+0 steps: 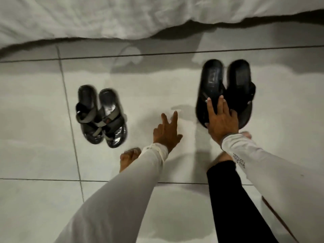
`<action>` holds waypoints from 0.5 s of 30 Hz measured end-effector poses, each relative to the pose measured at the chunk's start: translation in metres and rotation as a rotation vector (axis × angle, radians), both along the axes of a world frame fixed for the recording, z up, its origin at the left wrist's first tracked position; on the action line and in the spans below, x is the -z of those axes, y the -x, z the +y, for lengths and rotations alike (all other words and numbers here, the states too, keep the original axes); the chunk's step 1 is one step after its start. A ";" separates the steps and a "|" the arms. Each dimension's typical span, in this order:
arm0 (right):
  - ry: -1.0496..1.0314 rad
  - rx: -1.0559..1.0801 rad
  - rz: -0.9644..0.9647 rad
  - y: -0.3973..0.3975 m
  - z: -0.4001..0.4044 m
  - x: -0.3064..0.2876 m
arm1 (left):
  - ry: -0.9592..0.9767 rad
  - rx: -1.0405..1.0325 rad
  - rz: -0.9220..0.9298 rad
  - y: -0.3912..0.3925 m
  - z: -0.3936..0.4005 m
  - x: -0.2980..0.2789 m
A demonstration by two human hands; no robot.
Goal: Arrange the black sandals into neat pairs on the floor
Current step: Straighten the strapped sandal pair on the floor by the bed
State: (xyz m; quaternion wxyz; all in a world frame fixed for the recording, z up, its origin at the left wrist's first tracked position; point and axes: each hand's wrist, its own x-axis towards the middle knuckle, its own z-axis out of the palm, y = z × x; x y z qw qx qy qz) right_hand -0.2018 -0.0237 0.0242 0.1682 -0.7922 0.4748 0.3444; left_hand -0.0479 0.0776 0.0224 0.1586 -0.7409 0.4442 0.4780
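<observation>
Two pairs of black sandals are in view above a white tiled floor (pixel 35 155). The smaller pair with grey straps (pixel 100 116) lies side by side on the floor at the left, toes towards me. The larger plain black pair (pixel 226 85) is at the right, held together side by side. My right hand (pixel 221 120) grips this pair at its near end, fingers spread over the straps. My left hand (pixel 166 132) hovers between the two pairs with fingers apart and nothing in it.
A white bed cover (pixel 140 16) hangs along the far edge, close behind the large pair. My bare feet (pixel 129 158) and a black trouser leg (pixel 233 199) are near the bottom centre. Open tile lies between the pairs and to the far left.
</observation>
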 end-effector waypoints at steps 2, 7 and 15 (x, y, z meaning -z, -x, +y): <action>-0.039 -0.027 -0.033 -0.048 0.036 -0.004 | 0.030 -0.018 -0.087 -0.050 0.041 -0.008; -0.152 -0.064 -0.140 -0.182 0.115 0.006 | 0.144 -0.144 -0.306 -0.192 0.115 -0.010; -0.180 -0.219 -0.272 -0.329 0.173 0.057 | 0.037 0.063 -0.355 -0.350 0.143 0.036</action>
